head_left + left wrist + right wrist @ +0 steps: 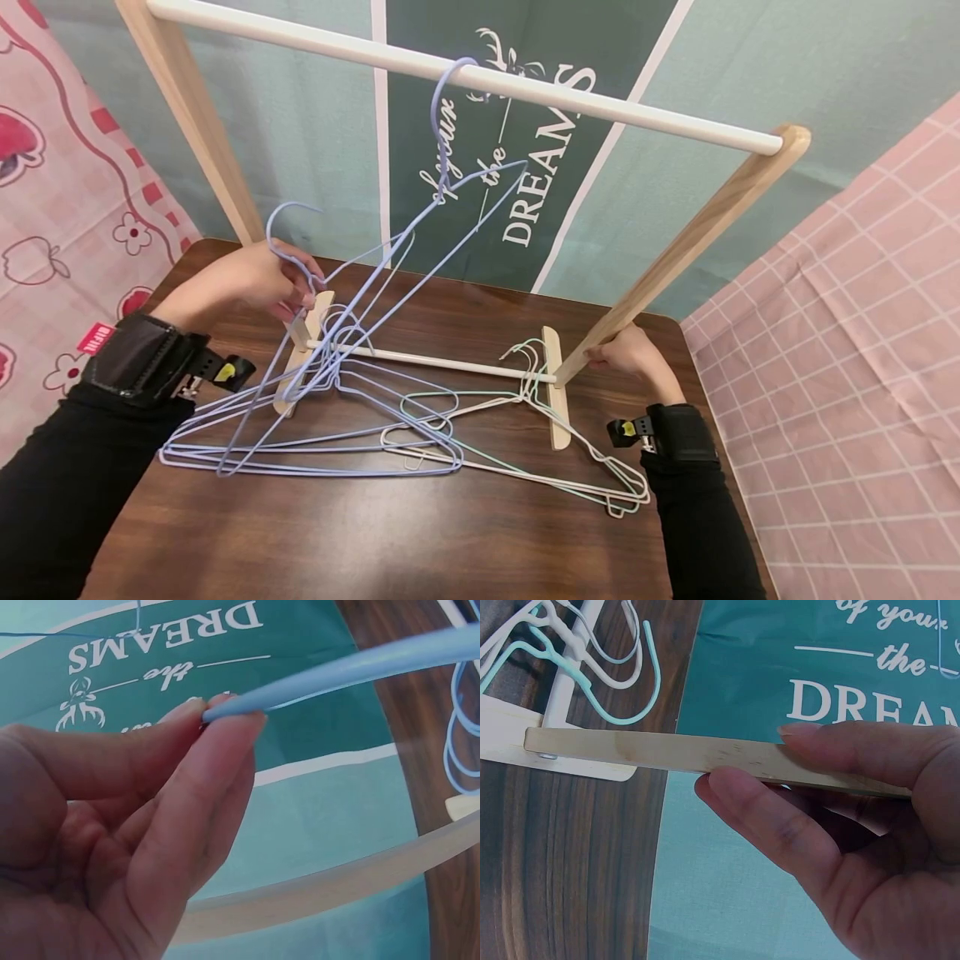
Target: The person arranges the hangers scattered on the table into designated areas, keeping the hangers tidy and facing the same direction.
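My left hand [266, 279] pinches a lavender-blue clothes hanger [337, 673] between thumb and fingers, near the base of its hook, which points up. Another lavender-blue hanger [480, 235] hangs by its hook from the white top rail [360, 50] of a small wooden garment rack. With thumb and fingers, my right hand [628, 352] grips the lower part of the rack's right post [667, 752]. Below my left hand, several lavender-blue hangers [322, 473] lie overlapping at the rack's left foot.
White and mint-green hangers [517, 477] lie at the right, hooks near the lower rail [435, 361] and right foot [558, 425]. Brown wood-grain table [360, 550] underneath. Green printed cloth [600, 208] hangs behind, pink cloths [862, 333] at the sides.
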Available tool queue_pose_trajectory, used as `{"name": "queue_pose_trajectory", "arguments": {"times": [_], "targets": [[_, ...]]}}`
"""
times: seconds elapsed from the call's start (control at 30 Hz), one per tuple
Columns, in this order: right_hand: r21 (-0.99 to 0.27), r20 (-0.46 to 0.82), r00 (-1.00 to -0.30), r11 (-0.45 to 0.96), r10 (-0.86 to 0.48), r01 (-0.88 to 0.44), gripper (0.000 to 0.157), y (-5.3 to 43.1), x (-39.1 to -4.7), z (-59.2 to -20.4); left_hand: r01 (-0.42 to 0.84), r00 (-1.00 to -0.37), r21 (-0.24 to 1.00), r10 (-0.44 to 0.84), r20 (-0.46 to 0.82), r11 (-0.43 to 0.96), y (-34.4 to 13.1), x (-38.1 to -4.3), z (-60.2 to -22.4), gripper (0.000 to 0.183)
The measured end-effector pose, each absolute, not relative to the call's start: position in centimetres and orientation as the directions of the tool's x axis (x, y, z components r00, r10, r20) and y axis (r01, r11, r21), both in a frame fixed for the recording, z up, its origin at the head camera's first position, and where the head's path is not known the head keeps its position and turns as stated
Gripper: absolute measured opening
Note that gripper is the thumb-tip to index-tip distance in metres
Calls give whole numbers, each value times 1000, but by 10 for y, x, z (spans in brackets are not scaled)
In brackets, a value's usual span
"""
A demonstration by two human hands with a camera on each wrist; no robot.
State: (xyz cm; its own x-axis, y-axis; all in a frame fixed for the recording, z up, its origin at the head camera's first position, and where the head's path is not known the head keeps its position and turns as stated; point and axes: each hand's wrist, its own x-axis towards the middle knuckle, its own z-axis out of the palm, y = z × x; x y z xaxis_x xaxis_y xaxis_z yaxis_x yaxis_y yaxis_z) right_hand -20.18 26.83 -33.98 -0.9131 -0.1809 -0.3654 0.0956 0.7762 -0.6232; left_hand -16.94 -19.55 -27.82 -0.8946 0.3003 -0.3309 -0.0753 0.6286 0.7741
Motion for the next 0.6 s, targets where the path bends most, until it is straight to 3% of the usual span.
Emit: {"name": "queue_pose_trajectory", "arguments": {"times": [0.6], "targets": [[-597, -345, -917, 801, -198, 51, 29, 268, -202, -339, -94, -923, 825, 262, -282, 557, -190, -171, -254, 6]]}}
